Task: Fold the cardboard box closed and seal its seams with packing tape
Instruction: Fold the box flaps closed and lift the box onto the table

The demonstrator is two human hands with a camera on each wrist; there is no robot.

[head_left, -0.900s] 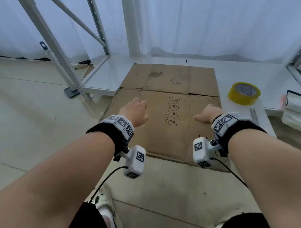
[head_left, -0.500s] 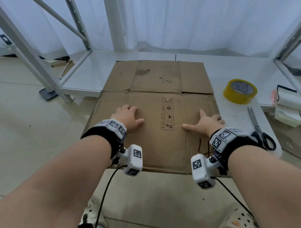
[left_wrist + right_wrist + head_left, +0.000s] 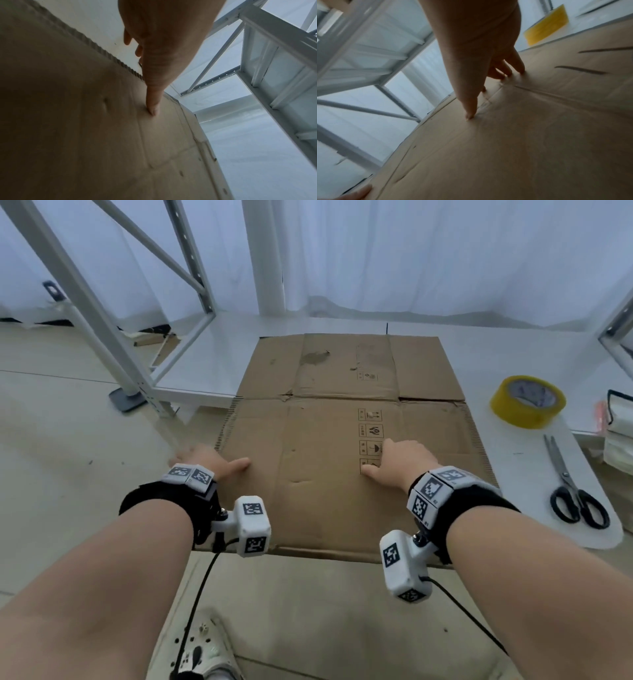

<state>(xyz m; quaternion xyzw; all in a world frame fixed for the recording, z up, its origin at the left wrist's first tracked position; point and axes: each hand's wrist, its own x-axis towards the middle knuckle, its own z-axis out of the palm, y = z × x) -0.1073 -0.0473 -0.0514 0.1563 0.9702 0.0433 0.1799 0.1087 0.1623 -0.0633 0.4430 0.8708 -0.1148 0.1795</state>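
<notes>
A flattened brown cardboard box (image 3: 325, 501) lies on the white table (image 3: 496, 354), its near part hanging over the table's edge. My left hand (image 3: 212, 462) is at the box's left edge. Its thumb (image 3: 152, 94) presses on top and its fingers reach past the corrugated edge. My right hand (image 3: 400, 463) rests spread on the cardboard (image 3: 539, 135) beside the printed symbols, fingertips and thumb touching it. A yellow roll of packing tape (image 3: 527, 400) stands on the table to the right, also in the right wrist view (image 3: 546, 27).
Black-handled scissors (image 3: 572, 494) lie on the table right of the box, nearer to me than the tape. A white metal rack frame (image 3: 102, 313) stands at the left and a white post (image 3: 263, 254) behind. Stacked items (image 3: 620, 436) sit at the far right edge.
Both hands came down onto the cardboard. The left hand then slid left to the box's edge, and the right hand moved left to the printed symbols.
</notes>
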